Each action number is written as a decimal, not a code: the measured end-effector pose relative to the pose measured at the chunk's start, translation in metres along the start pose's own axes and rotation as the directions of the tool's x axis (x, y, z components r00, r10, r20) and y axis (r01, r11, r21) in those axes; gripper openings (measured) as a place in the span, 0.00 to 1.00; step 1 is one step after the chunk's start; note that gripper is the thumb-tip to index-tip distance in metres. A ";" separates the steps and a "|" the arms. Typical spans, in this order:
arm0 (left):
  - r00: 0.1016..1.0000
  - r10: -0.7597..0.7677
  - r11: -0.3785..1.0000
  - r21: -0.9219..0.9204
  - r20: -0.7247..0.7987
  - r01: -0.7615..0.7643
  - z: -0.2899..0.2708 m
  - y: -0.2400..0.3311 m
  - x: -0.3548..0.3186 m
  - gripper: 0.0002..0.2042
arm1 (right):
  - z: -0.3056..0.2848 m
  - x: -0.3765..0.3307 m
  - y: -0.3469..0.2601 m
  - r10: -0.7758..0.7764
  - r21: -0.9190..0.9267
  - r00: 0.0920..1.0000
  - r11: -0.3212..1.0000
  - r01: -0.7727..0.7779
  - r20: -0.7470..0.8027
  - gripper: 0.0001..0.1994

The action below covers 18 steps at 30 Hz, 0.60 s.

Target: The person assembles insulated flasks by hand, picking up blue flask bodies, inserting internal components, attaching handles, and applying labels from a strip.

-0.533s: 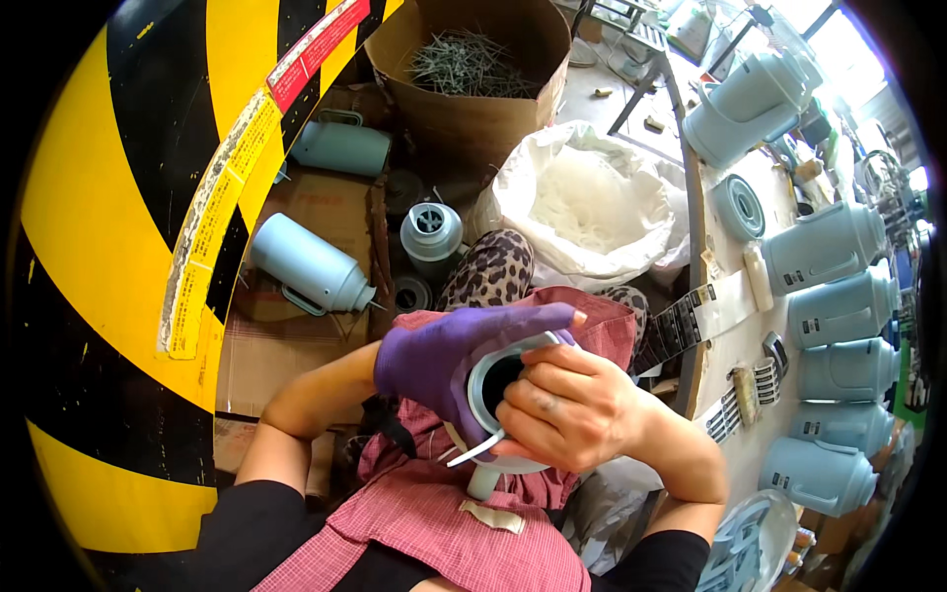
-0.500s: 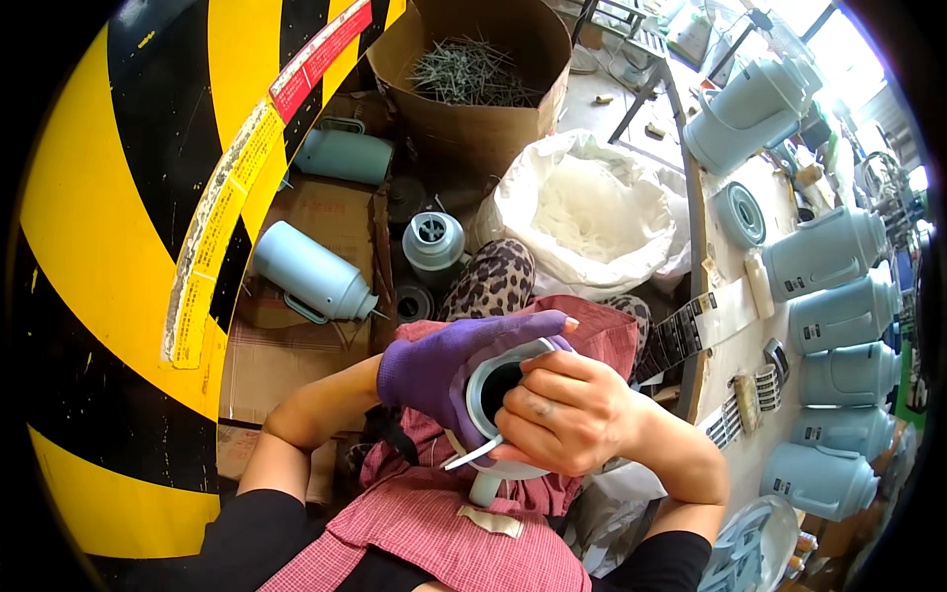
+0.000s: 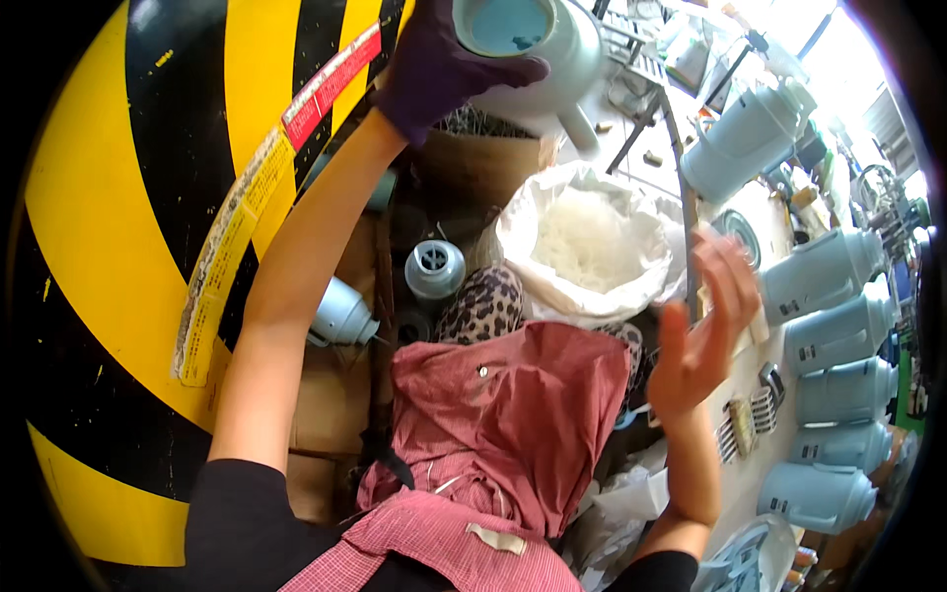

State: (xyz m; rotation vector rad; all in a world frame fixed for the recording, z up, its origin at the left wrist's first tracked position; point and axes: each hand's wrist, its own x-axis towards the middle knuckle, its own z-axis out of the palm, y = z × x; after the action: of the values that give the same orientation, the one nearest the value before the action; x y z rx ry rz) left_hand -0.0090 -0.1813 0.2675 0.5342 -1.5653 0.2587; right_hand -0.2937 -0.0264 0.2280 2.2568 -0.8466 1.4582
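Note:
My left hand (image 3: 429, 79), in a purple glove, is raised at the top of the view. It grips a pale blue vacuum flask casing (image 3: 572, 61) by the side of its round opening, thumb along the rim. The casing's handle points down and to the right, and its upper part runs out of view. My right hand (image 3: 705, 331) is bare and slightly blurred. It hovers by the near edge of the workbench (image 3: 735, 405) with fingers extended and nothing in them.
Several pale blue flasks (image 3: 824, 321) line the bench at right. A white sack (image 3: 592, 237) of whitish pieces stands ahead, beside a carton (image 3: 483, 163) of metal rods. Flask parts (image 3: 434, 268) and another flask (image 3: 343, 311) lie below left, beside a yellow-black striped panel (image 3: 168, 227).
My left hand has lifted the flask casing from above my lap to the top of the view. My right hand has let go of it and moved right, opening out.

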 end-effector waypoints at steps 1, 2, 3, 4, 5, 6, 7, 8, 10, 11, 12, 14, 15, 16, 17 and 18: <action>1.000 0.025 1.000 0.007 -0.016 -0.025 0.003 -0.021 0.012 0.54 | -0.001 -0.012 0.002 0.086 -0.029 0.988 0.996 -0.083 0.131 0.16; 0.991 0.131 0.987 0.095 -0.016 -0.129 0.006 -0.039 0.020 0.50 | -0.001 -0.027 0.005 0.049 -0.039 0.982 0.998 -0.043 0.182 0.14; 0.976 0.216 0.962 0.172 0.005 -0.214 0.012 -0.049 0.018 0.47 | 0.002 -0.042 0.012 0.106 -0.055 0.966 0.994 -0.095 0.234 0.08; 0.959 0.279 0.930 0.237 0.043 -0.281 0.011 -0.056 0.011 0.44 | 0.010 -0.054 0.026 0.151 -0.049 0.954 0.988 -0.143 0.259 0.07; 0.944 0.319 0.899 0.288 0.088 -0.331 0.010 -0.057 -0.002 0.41 | 0.021 -0.068 0.043 0.198 0.002 0.940 0.978 -0.207 0.277 0.08; 0.929 -0.306 0.943 -0.066 0.208 0.325 0.006 -0.053 -0.021 0.24 | 0.033 -0.082 0.063 0.340 -0.028 0.868 0.935 -0.354 0.362 0.08; 0.962 -0.228 0.968 -0.071 0.147 0.240 0.013 -0.048 -0.038 0.19 | 0.048 -0.099 0.080 0.402 0.041 0.826 0.890 -0.453 0.396 0.08; 0.921 -0.388 0.915 -0.103 0.035 0.390 -0.016 -0.040 -0.056 0.21 | 0.068 -0.115 0.099 0.477 0.063 0.764 0.830 -0.554 0.435 0.08; 0.996 -0.061 0.973 0.216 -0.071 0.075 -0.040 -0.021 -0.080 0.17 | 0.117 -0.151 0.135 0.497 0.023 0.634 0.776 -0.630 0.593 0.08; 0.989 0.015 0.954 0.299 -0.145 0.029 -0.050 -0.009 -0.090 0.17 | 0.148 -0.168 0.149 0.541 -0.049 0.512 0.717 -0.695 0.667 0.09; 0.932 -0.268 0.963 -0.047 -0.244 0.265 -0.059 0.006 -0.100 0.19 | 0.178 -0.186 0.159 0.576 -0.150 0.350 0.647 -0.747 0.739 0.10; 0.927 -0.267 0.958 -0.174 -0.264 0.227 -0.070 0.041 -0.115 0.22 | 0.231 -0.215 0.175 0.546 -0.281 0.211 0.679 -0.678 0.811 0.10; 0.922 -0.316 0.947 -0.136 -0.224 0.291 -0.079 0.061 -0.117 0.31 | 0.250 -0.230 0.177 0.528 -0.255 0.216 0.679 -0.688 0.821 0.10; 0.858 -0.467 0.879 -0.212 -0.212 0.426 -0.086 0.081 -0.119 0.40 | 0.267 -0.241 0.177 0.608 -0.359 0.279 0.715 -0.600 0.743 0.10; 0.793 -0.580 0.809 -0.249 -0.187 0.533 -0.093 0.100 -0.120 0.50 | 0.279 -0.248 0.180 0.668 -0.468 0.353 0.725 -0.505 0.655 0.09; 0.802 -0.596 0.650 -0.560 0.045 0.514 -0.103 0.109 -0.114 0.49 | 0.286 -0.254 0.182 0.671 -0.465 0.354 0.722 -0.512 0.652 0.09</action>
State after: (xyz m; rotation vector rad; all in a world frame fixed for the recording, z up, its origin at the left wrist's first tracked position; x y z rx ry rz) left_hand 0.0278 -0.0179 0.1802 0.4971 -1.1782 -0.6147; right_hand -0.2818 -0.2491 -0.1321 2.5345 -2.1845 0.3479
